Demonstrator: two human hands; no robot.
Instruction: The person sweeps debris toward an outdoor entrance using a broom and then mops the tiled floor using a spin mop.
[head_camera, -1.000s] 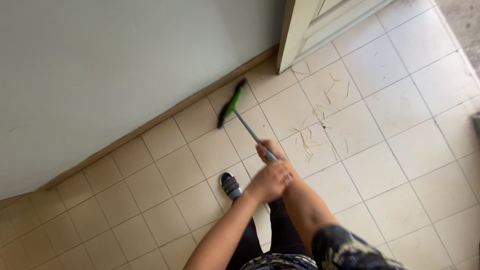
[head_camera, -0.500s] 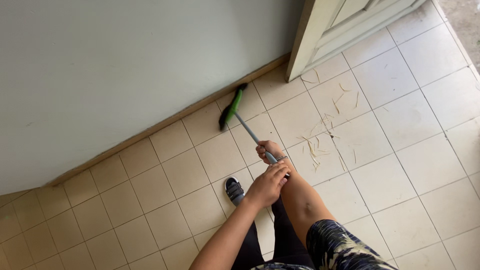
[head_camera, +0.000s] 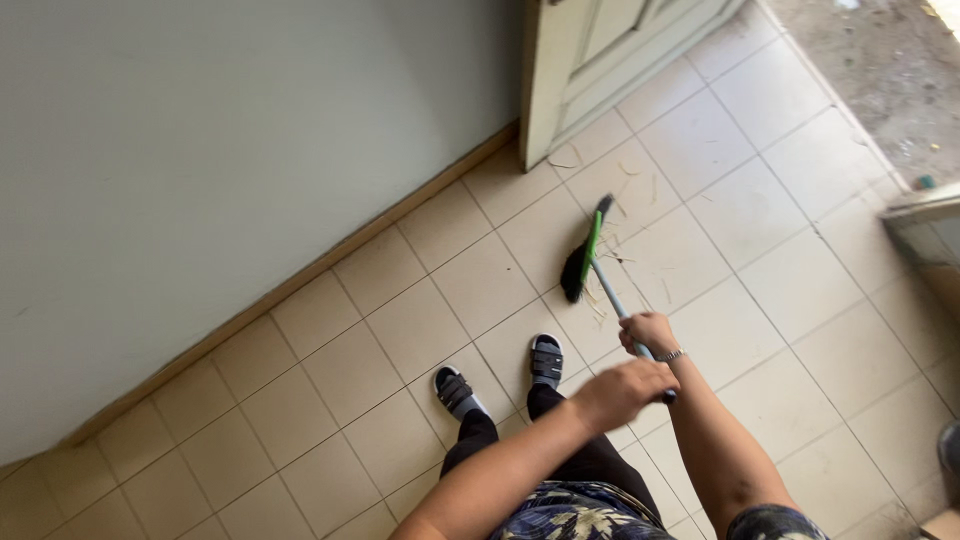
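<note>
Both hands grip one broom handle (head_camera: 618, 305): the right hand (head_camera: 648, 331) is clenched lower on it, the left hand (head_camera: 625, 387) closed round its top end. Its green-and-black broom head (head_camera: 584, 251) rests on the tiled floor (head_camera: 760, 300) among pale straw scraps (head_camera: 627, 172), near the door (head_camera: 590, 60), beyond two sandalled feet (head_camera: 545, 358).

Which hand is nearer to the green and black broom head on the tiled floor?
Right. The right hand grips the grey handle lower down, closer to the green and black broom head; the left hand holds the handle's upper end, farther back.
</note>
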